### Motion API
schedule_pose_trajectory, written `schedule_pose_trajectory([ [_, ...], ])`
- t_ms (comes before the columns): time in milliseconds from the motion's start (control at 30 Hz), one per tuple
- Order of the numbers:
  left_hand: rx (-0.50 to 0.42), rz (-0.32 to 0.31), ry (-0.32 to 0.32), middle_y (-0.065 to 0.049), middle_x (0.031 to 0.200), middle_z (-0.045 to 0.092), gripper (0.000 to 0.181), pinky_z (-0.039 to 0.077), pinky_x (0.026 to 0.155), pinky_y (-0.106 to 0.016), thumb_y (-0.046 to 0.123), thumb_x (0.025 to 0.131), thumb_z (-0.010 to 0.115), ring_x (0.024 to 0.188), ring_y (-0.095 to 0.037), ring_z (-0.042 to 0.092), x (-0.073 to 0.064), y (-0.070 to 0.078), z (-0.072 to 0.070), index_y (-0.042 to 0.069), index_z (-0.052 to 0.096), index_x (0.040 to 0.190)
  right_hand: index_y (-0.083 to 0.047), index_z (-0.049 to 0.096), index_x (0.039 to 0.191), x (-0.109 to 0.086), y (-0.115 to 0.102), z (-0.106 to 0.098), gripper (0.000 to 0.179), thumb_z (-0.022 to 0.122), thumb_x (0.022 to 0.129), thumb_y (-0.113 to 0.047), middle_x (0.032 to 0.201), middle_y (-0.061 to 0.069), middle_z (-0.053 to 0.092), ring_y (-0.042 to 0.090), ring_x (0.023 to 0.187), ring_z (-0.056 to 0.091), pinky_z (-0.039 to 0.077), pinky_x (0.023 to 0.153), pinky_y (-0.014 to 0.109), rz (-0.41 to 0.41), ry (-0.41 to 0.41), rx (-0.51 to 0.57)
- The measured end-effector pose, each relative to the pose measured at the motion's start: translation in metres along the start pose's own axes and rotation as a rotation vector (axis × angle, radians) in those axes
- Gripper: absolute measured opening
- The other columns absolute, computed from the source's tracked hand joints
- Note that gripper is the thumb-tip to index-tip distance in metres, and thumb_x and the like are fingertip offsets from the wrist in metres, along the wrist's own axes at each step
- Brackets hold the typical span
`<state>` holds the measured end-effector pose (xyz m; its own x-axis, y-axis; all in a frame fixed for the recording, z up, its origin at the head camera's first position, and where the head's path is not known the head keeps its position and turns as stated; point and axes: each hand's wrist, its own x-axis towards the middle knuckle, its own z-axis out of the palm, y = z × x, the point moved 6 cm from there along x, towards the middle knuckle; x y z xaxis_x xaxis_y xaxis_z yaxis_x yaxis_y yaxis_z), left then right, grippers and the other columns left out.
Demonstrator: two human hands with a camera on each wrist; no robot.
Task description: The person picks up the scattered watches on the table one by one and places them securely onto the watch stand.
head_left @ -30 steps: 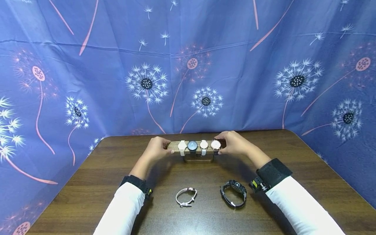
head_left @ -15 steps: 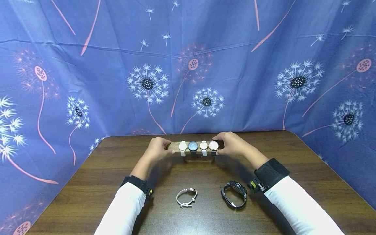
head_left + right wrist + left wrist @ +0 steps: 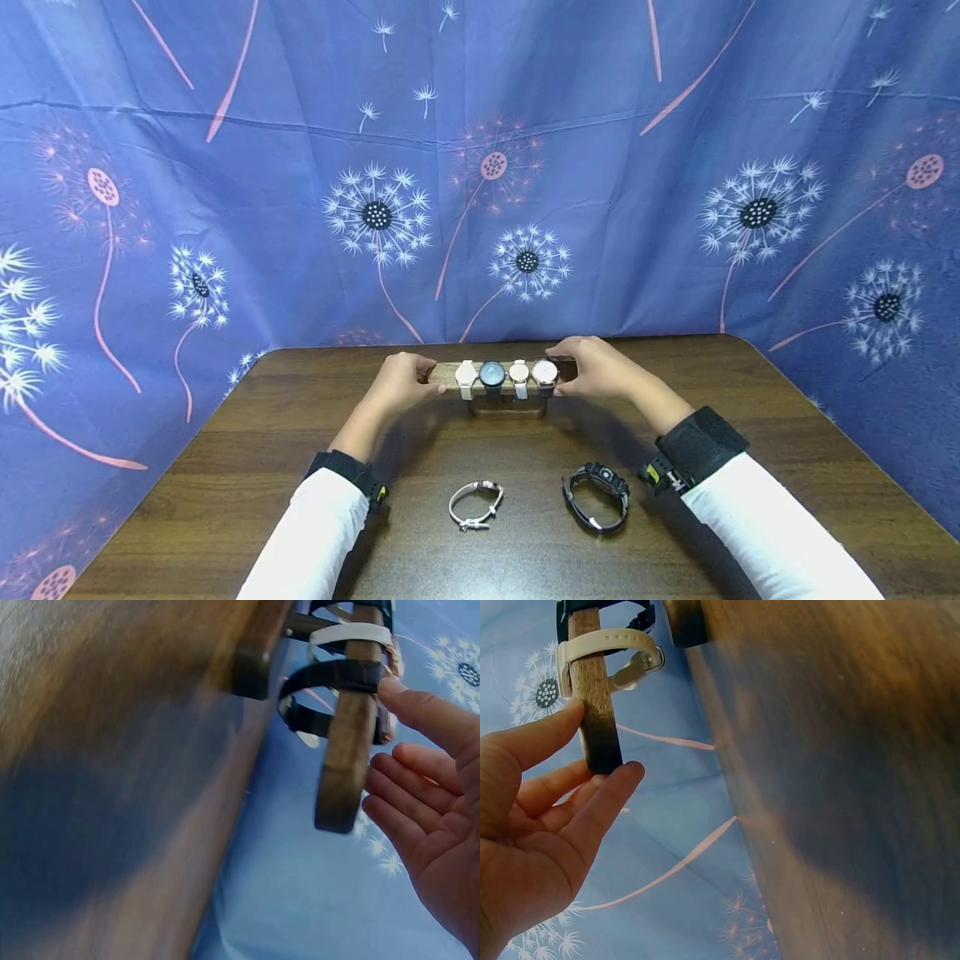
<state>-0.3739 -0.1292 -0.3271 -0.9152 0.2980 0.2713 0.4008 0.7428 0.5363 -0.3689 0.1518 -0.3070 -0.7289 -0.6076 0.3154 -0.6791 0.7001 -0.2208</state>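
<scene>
4 watches (image 3: pixel 492 374) on wooden stand (image 3: pixel 445 374).
Left hand (image 3: pixel 396 382) pinches stand's left end; right hand (image 3: pixel 600 367): thumb on rightmost watch (image 3: pixel 545 372), closure unclear, dial lettering likewise. White band (image 3: pixel 489 484), black watch (image 3: pixel 608 477) before stand.

the watch bar (image 3: pixel 596 697) is grained wood; the tabletop (image 3: pixel 525 450), glossy wood; the backdrop (image 3: pixel 465 208), creased cloth.

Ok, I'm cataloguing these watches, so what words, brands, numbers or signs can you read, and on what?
No text can be read.
Four round watch dials on the brown wooden bar: too small to read.
Chunky black wristwatch: pale marks, too small to read.
Slim white-strapped wristwatch: nothing legible.
Blue dandelion-print cloth: printed flowers, no lettering visible.
</scene>
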Motion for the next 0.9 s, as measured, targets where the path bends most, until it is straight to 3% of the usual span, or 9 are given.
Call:
schedule_pose_trajectory([
  [233,0.01,0.022,0.033,-0.015,0.091,0.073,0.045,0.058,0.072,-0.034,0.015,0.078,0.082,0.083,-0.023,0.071,-0.003,0.0,-0.004,-0.009,0.067,0.114,0.005,0.065,0.12,-0.015,-0.002,-0.016,0.058,0.086,0.072,-0.019,0.117,0.017,0.066,0.034,0.106,0.062,0.051,0.091,0.048,0.015,0.027,0.008],
  [500,-0.008,0.027,0.039,-0.018,0.094,0.073,0.04,0.058,0.074,-0.034,0.011,0.078,0.081,0.085,-0.026,0.072,-0.006,0.003,-0.01,-0.009,0.069,0.11,0.004,0.067,0.116,-0.031,-0.003,-0.022,0.056,0.087,0.069,-0.018,0.112,0.016,0.068,0.033,0.104,0.063,0.05,0.092,0.048,-0.043,0.099,0.004],
  [700,0.003,0.036,0.039,-0.015,0.091,0.073,0.034,0.058,0.074,-0.036,0.013,0.08,0.08,0.084,-0.025,0.072,-0.013,0.006,-0.017,-0.007,0.071,0.106,0.004,0.067,0.116,-0.042,-0.006,-0.025,0.056,0.088,0.069,-0.018,0.113,0.016,0.068,0.034,0.106,0.063,0.048,0.095,0.049,-0.031,0.15,0.053],
  [900,-0.01,0.062,0.036,-0.013,0.087,0.073,0.027,0.058,0.07,-0.035,0.012,0.08,0.08,0.078,-0.022,0.071,-0.023,0.012,-0.019,-0.005,0.073,0.1,0.003,0.07,0.11,-0.053,-0.008,-0.025,0.048,0.087,0.07,-0.016,0.108,0.012,0.07,0.03,0.099,0.066,0.051,0.089,0.047,-0.009,0.193,0.114],
])
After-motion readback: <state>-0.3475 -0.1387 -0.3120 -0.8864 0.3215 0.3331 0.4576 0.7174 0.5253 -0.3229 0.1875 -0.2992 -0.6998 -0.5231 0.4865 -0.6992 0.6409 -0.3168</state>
